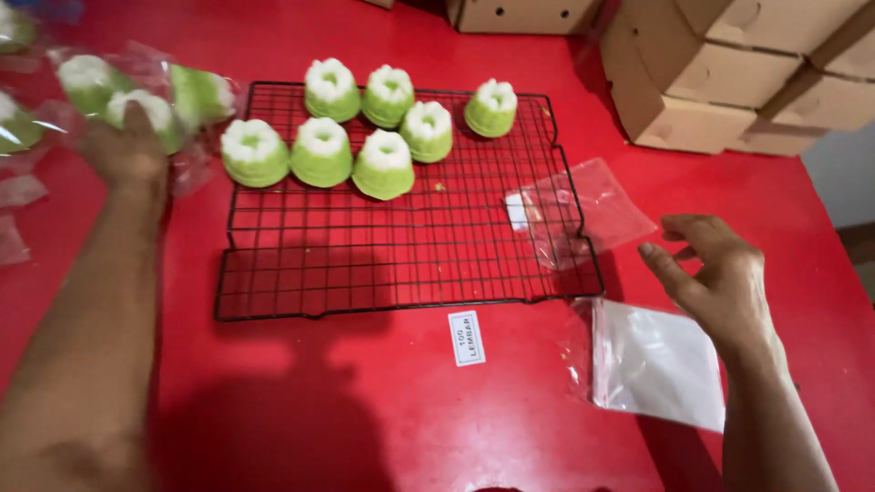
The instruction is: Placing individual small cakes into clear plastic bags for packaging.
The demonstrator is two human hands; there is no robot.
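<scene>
Your left hand (pixel 128 146) gripped a bagged green cake (pixel 146 114) beside the wire rack (pixel 401 246), while your right hand (pixel 720 269) hovered open over the plastic bags (pixel 656 364), fingers spread toward a loose one.

One view only, from a camera worn on the head, looking steeply down and forward over the red surface (pixel 365 401). It sits close: both forearms enter from the bottom edge. The left hand (pixel 128 150) reaches far up-left, the right hand (pixel 720 273) hovers lower right, with the wire rack (pixel 401 255) between them.
</scene>
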